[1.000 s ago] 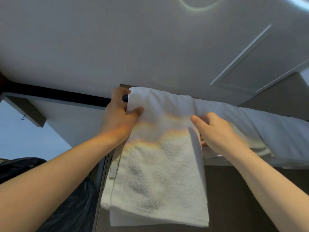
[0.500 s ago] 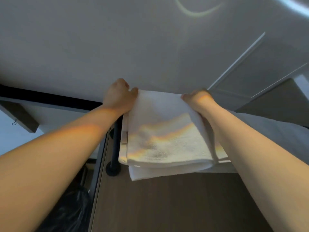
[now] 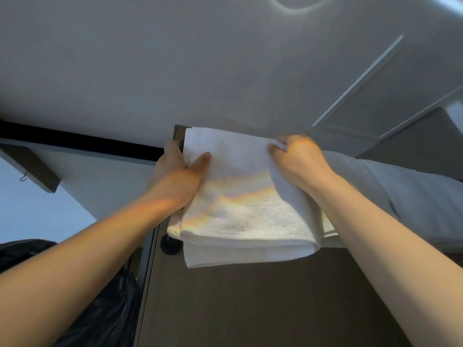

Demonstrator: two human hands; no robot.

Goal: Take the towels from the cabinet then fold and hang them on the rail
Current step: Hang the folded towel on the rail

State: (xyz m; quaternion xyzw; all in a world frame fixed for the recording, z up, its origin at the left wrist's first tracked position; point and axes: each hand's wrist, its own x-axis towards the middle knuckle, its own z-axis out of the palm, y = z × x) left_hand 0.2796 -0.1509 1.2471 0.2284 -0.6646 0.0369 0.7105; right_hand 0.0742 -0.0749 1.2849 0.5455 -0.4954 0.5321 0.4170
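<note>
No legible txt or labels.

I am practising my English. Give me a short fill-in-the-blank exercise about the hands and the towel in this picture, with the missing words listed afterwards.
1. The folded towel is ____ in colour.
2. The left hand grips the towel's ____ edge.
3. The right hand pinches its upper ____ corner.
4. The bag at the lower left is ____ in colour.

Missing words: white; left; right; black.
</note>
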